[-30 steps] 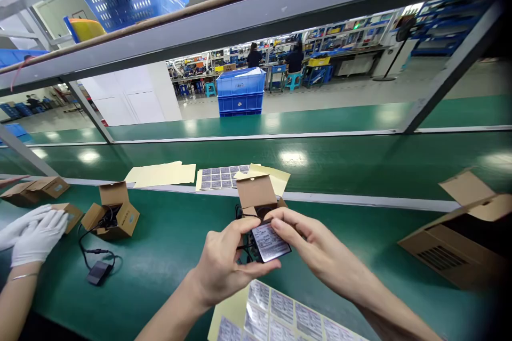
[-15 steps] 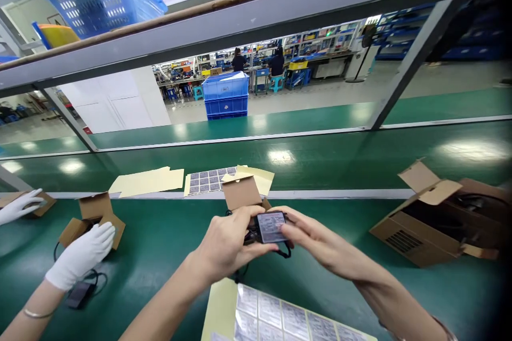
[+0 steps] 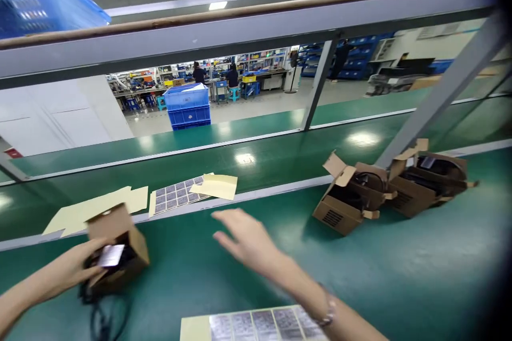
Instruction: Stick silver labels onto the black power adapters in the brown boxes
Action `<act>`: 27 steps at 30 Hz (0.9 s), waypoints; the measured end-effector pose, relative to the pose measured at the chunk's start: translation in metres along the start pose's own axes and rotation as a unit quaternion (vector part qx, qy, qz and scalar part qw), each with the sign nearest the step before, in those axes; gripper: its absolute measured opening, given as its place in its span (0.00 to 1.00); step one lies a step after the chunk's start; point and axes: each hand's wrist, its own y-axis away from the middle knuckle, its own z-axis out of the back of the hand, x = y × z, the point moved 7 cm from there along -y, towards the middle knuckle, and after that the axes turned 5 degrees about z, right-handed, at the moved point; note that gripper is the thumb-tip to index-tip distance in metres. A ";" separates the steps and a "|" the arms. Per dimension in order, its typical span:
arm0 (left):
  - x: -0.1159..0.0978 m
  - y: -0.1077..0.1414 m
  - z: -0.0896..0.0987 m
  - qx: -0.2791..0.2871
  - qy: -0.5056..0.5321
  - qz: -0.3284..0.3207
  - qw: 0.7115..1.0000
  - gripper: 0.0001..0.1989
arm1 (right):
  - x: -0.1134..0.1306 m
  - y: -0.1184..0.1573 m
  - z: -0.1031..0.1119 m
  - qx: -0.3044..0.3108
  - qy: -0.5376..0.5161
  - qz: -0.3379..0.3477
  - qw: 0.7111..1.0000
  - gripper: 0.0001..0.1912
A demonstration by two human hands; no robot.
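At the left, my left hand (image 3: 82, 262) is closed on an open cardboard box (image 3: 138, 248) and the black device (image 3: 126, 256) in its opening. A silvery label (image 3: 111, 255) shows on the device, and a black cable (image 3: 108, 314) hangs out below. My right hand (image 3: 244, 234) is raised over the green bench, fingers apart, holding nothing. Below it, at the bottom edge, lies a sheet of silvery labels (image 3: 264, 325). Another label sheet (image 3: 176, 195) rests at the back ledge beneath a yellow backing piece (image 3: 220, 186).
Two open cardboard boxes, one nearer (image 3: 338, 213) and one farther (image 3: 412, 197), stand at the right with black items inside. Yellow backing sheets (image 3: 88, 208) lie at the back left. A metal frame post (image 3: 440, 85) slants down behind the farther box.
The view has turned right. My left hand has moved left with the box and device, while my right hand has let go of the device and opened. The co-worker's gloved hands are out of view.
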 end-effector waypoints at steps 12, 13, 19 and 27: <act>-0.194 0.049 -0.119 0.085 0.018 -0.001 0.996 0.31 | -0.185 0.102 0.134 -0.057 0.253 -0.261 0.930 0.05; -0.215 0.048 -0.143 0.131 0.039 0.006 0.991 0.39 | -0.174 0.091 0.118 -0.051 0.249 -0.246 0.935 0.06; -0.230 0.055 -0.174 0.194 0.133 0.098 0.967 0.36 | -0.071 0.021 0.003 -0.021 0.201 -0.128 0.971 0.08; -0.228 0.065 -0.176 0.221 0.646 0.137 0.718 0.23 | 0.057 0.073 -0.027 -0.017 0.038 0.070 0.997 0.09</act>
